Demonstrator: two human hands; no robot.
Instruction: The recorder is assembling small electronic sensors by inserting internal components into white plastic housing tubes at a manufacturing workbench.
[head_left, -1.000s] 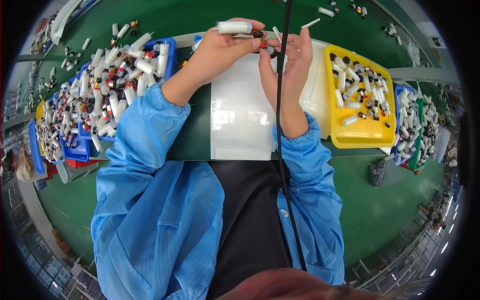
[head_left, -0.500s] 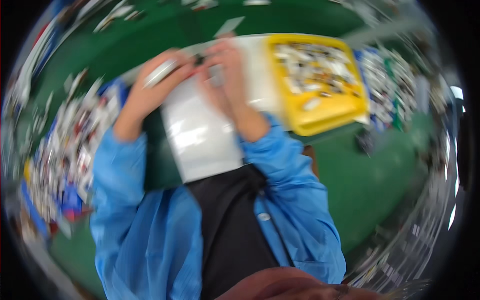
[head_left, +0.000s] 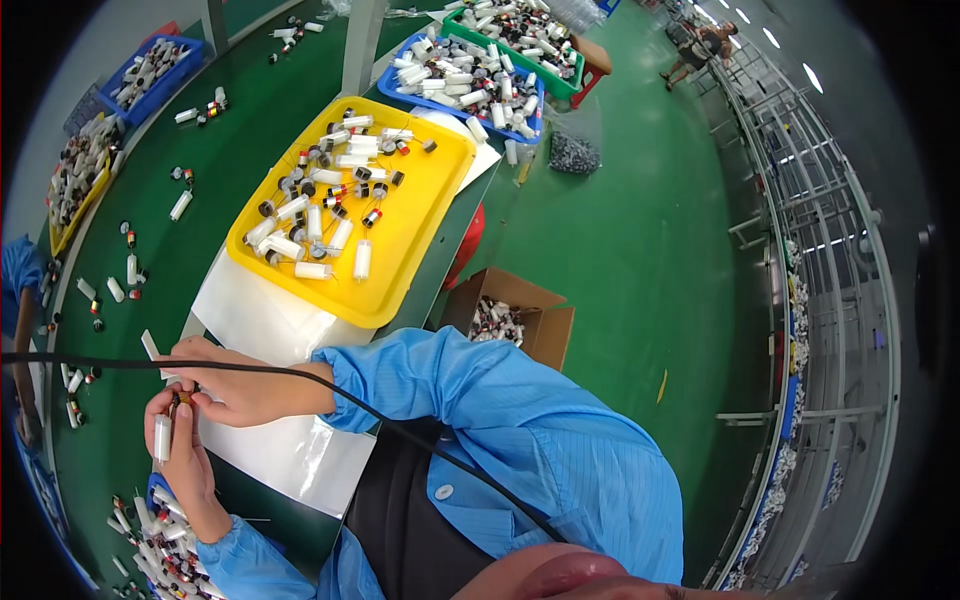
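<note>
At the left of the view my hands meet over the table's edge of white sheeting. My left hand (head_left: 187,470) is closed around a white plastic cylinder (head_left: 162,438), its thumb pointing up toward a small brownish piece (head_left: 183,397). My right hand (head_left: 245,390) comes in from the right with its fingertips pinched at that same small piece. What exactly those fingers grip is hidden. A thin white strip (head_left: 150,345) sticks out beyond the right fingers. Under both wrists and to the right lies the glossy white sheet (head_left: 300,465).
A yellow tray (head_left: 410,265) of white cylinders with dark and red caps stands beyond my right arm. Farther are a blue bin (head_left: 540,125) and a green bin (head_left: 572,95). A black cable (head_left: 420,440) crosses the view. Another person's blue sleeve (head_left: 20,268) shows at far left.
The view has swung to the right, so my hands and the yellow tray appear farther left. The two hands are still together, with the white cylinder in the left.
</note>
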